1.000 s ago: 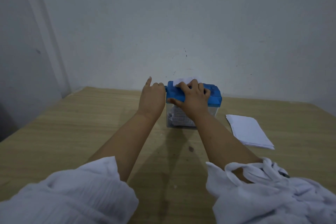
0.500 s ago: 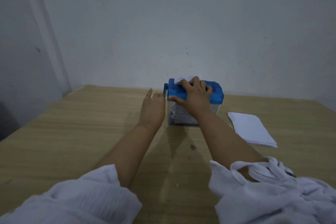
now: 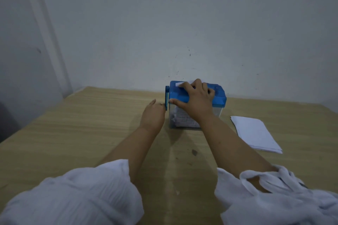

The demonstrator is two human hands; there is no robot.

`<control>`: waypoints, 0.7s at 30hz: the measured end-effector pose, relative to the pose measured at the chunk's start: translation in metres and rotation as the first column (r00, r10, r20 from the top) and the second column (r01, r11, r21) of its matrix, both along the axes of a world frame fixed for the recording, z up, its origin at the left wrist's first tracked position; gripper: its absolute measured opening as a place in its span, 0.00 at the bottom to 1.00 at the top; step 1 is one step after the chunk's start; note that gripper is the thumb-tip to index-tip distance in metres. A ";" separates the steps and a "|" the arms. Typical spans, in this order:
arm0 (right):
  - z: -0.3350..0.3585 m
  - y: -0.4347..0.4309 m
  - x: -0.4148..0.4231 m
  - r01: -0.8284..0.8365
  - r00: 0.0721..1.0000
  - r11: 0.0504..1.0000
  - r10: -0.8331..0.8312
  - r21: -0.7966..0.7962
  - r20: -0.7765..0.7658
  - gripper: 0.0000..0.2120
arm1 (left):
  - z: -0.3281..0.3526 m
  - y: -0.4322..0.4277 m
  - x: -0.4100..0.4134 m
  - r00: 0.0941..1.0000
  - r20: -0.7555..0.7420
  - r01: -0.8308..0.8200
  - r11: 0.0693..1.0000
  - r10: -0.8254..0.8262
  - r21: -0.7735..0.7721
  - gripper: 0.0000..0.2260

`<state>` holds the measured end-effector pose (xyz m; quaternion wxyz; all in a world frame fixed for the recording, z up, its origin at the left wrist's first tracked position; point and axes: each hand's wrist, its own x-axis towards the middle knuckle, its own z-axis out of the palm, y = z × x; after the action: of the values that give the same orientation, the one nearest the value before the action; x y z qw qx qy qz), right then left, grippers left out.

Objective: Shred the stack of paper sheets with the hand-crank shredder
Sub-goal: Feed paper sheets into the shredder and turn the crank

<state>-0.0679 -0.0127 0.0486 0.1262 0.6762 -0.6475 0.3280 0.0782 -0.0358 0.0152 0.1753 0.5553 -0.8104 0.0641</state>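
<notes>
While the right forearm [image 3: 228, 139] hides part of the clear bin [image 3: 218, 112], the stack of paper sheets [image 3: 256, 133] lies on the wooden table [image 3: 73, 124] at 4 o'clock from the hand-crank shredder [image 3: 217, 95], which stands at 12 o'clock near the wall [image 3: 182, 33]. The right hand [image 3: 194, 99] clamps its blue lid [image 3: 178, 95], fingers curled over a white sheet [image 3: 180, 84]. The left hand [image 3: 152, 117] meets the crank [image 3: 167, 99] at 9 o'clock, its grasp hidden. White shreds [image 3: 182, 120] fill the bin.

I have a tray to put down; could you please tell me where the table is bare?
Widest: the left half of the table, from its edge to the left hand at the crank. A narrower strip lies right of the paper stack. Crowded: around the shredder, under the right hand.
</notes>
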 end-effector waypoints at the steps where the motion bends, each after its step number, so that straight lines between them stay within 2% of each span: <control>1: 0.000 0.000 0.000 -0.002 1.000 1.000 0.002 -0.002 -0.002 0.27 | -0.001 -0.004 0.000 1.000 -0.006 -0.005 1.000 0.005 0.017 0.17; 6: 0.000 -0.002 -0.001 0.001 1.000 1.000 -0.001 -0.027 -0.001 0.26 | 0.000 -0.026 -0.003 0.995 -0.078 -0.062 0.994 0.069 0.092 0.14; 10: -0.002 -0.004 0.000 -0.002 1.000 0.998 0.002 -0.062 0.006 0.25 | 0.015 -0.038 -0.007 0.976 -0.194 -0.060 0.982 0.095 0.177 0.12; 13: -0.003 -0.006 -0.001 0.004 1.000 0.998 -0.005 -0.068 -0.008 0.25 | 0.019 -0.044 -0.007 0.945 -0.312 -0.040 0.980 0.101 0.195 0.11; 15: -0.003 -0.007 -0.002 0.006 1.000 0.998 -0.007 -0.061 -0.016 0.25 | 0.017 -0.048 -0.007 0.884 -0.453 -0.034 0.983 0.113 0.179 0.11; 17: -0.003 -0.007 -0.003 0.003 1.000 0.998 -0.004 -0.056 -0.021 0.26 | 0.015 -0.050 -0.009 0.780 -0.609 -0.017 0.978 0.144 0.208 0.13; 18: -0.004 -0.007 -0.003 -0.001 1.000 0.998 0.000 -0.057 -0.024 0.27 | 0.014 -0.050 -0.011 0.695 -0.696 0.001 0.968 0.181 0.252 0.14; 20: -0.005 -0.006 -0.004 -0.012 1.000 0.998 0.011 -0.058 -0.029 0.28 | 0.013 -0.046 -0.017 0.449 -0.837 0.043 0.928 0.312 0.369 0.18; 21: -0.004 -0.004 -0.005 -0.019 0.999 0.998 0.018 -0.052 -0.036 0.28 | 0.014 -0.041 -0.020 0.283 -0.872 0.057 0.901 0.399 0.430 0.19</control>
<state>-0.0731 -0.0166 0.0443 0.1522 0.6843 -0.6301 0.3341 0.0579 -0.0771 0.0289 0.4987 0.5924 -0.4781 -0.4144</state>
